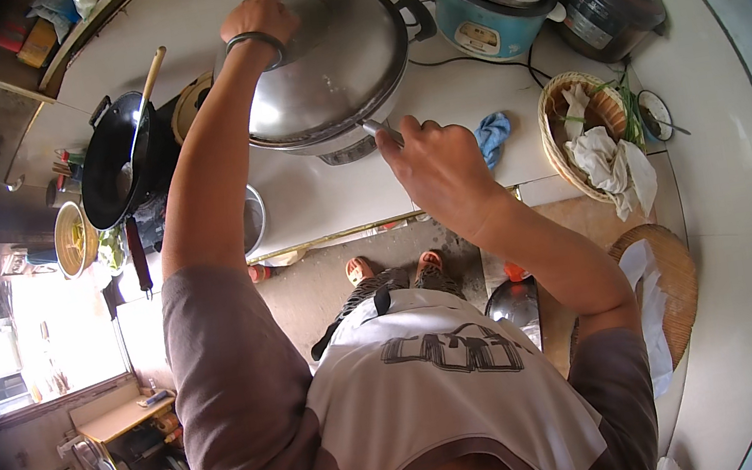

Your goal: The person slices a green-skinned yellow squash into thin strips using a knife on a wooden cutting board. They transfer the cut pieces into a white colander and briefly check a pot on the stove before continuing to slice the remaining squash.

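Observation:
A large domed steel lid [337, 56] covers a wide pan [361, 138] on the counter. My left hand [259, 21] is closed at the top of the lid, and its fingers hide the lid's grip. A dark bangle circles that wrist. In front of the pan, my right hand [442, 162] is wrapped around a grey handle [380, 131]. One end of this handle meets the lid's near rim; what it belongs to cannot be told. A black loop handle [419, 18] sticks out at the pan's right side.
To the left, a black wok [114, 166] holds a long-handled ladle [142, 109], beside a yellow bowl [75, 238]. Rightward stand a blue rice cooker [488, 33], a dark electric cooker [605, 7], a wicker basket [555, 155] with cloths, a blue rag [493, 135] and a round wooden board [677, 276].

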`<action>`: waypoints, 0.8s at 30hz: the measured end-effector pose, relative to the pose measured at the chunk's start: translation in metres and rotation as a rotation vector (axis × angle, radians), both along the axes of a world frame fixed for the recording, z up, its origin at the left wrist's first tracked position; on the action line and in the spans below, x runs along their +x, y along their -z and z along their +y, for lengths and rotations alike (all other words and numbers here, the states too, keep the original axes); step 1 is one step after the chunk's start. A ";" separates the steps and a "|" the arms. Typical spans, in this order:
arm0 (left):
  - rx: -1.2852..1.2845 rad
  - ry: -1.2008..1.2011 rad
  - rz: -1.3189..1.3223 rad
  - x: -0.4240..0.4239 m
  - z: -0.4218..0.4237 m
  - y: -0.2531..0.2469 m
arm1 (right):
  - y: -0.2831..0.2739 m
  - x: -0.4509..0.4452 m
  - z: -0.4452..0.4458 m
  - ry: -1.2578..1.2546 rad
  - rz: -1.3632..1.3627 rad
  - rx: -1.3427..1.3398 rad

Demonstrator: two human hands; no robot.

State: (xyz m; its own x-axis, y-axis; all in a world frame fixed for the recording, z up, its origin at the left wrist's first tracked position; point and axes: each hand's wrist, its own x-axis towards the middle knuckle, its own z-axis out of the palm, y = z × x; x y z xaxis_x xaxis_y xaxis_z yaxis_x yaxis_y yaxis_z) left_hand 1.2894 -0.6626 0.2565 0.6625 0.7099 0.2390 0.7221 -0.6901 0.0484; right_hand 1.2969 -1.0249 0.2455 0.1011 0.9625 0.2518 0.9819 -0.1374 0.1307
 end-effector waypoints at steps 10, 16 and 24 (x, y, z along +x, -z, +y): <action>-0.038 -0.011 -0.089 -0.007 0.016 -0.004 | 0.006 0.009 -0.008 -0.053 0.113 0.230; -0.243 0.048 -0.276 -0.059 0.064 -0.104 | 0.016 -0.029 -0.026 -0.356 0.393 0.558; -0.148 0.173 -0.189 -0.072 0.086 -0.143 | 0.134 -0.054 0.006 -0.206 0.671 0.295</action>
State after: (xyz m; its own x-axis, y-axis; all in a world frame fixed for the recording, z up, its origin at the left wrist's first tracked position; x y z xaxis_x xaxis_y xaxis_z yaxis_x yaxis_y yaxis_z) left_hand 1.2174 -0.5765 0.3999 0.7306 0.6263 0.2721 0.5626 -0.7779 0.2800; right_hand 1.2432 -1.0192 0.1113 0.1492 0.8807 0.4495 0.8476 0.1202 -0.5169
